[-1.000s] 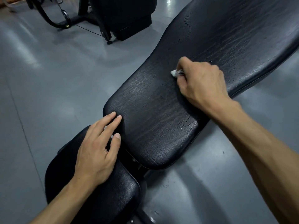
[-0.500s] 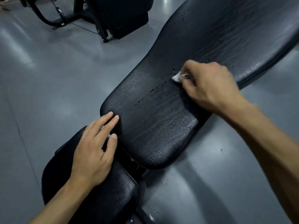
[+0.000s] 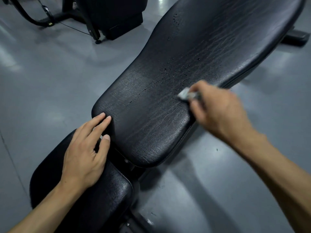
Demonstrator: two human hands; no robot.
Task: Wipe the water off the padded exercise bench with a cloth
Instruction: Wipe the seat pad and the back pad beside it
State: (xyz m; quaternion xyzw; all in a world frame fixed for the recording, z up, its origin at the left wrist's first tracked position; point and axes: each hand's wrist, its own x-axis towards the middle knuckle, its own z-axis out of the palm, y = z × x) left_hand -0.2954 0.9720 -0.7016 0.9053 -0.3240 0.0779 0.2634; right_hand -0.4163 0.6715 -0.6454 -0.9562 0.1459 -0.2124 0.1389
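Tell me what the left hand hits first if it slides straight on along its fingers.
The left hand lies flat on the seat pad, fingertips already touching the near end of the back pad. Going on, it would likely ride up onto that pad.

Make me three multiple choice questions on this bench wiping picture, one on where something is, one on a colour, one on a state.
1. Where does the left hand rest?
A. on the seat pad
B. on the floor
C. on the cloth

2. What colour is the back pad?
A. red
B. black
C. white

3. What is the right hand doing?
A. hanging idle
B. lying flat and open
C. gripping the cloth

Answers: 1 A, its palm lies on the seat pad; 2 B, the padding is black; 3 C, its fingers curl round the pale cloth at the pad's edge.
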